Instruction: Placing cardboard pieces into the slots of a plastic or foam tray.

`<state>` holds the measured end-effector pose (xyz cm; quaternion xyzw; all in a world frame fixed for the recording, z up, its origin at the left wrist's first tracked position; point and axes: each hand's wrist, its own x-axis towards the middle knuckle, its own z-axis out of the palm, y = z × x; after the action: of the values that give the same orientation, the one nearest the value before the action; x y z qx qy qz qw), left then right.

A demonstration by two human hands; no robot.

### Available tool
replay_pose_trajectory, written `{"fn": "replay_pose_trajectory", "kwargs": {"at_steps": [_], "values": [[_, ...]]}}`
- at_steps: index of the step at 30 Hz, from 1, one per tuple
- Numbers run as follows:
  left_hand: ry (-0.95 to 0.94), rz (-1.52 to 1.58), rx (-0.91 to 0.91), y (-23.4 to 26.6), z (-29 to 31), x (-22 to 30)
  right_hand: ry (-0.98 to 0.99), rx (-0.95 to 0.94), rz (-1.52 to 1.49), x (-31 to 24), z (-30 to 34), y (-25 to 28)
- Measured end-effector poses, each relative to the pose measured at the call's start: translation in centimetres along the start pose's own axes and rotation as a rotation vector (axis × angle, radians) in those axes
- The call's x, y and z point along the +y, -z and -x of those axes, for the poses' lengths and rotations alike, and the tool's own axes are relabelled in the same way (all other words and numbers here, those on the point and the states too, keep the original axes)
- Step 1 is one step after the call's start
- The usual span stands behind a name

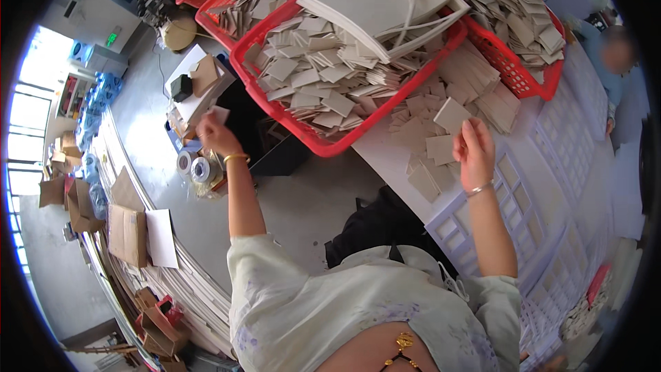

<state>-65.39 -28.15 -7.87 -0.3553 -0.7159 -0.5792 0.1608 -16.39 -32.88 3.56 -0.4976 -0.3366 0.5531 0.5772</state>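
Note:
My right hand (pixel 475 155) pinches a small square grey cardboard piece (pixel 452 116) above the white table. Beneath it, loose cardboard pieces (pixel 425 178) lie scattered beside a white grid frame (pixel 506 200) with rectangular openings. Reaching out to the left, my left hand (pixel 219 136) is closed with a small pale card (pixel 220 114) at its fingertips, though blur softens its outline. A red plastic basket (pixel 330 146) between and beyond my hands is heaped with cardboard squares (pixel 303 76). On its far right corner rests a stack of large pale sheets (pixel 372 0).
More red baskets (pixel 547 89) of cardboard pieces stand around. Near my left hand are tape rolls (pixel 201 169) and a small black box (pixel 181 88). Stacked long boards (pixel 186 262) and cardboard boxes (pixel 127 234) line the left. Another person (pixel 616 62) is at the far right.

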Motion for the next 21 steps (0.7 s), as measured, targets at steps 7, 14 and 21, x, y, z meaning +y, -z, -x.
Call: {"fn": "replay_pose_trajectory", "kwargs": {"at_steps": [7,14,21], "values": [[0.369,-0.379,-0.659,-0.9,4.3,-14.8,0.011,-0.109,0.012,0.6,2.1,-0.6],[-0.008,0.081,-0.149,3.7,1.9,-0.7,0.054,0.206,0.104,1.2,4.1,6.2],[-0.054,0.778,-0.456,6.0,12.4,22.9,0.123,0.626,0.034,-0.7,8.0,18.2]]}}
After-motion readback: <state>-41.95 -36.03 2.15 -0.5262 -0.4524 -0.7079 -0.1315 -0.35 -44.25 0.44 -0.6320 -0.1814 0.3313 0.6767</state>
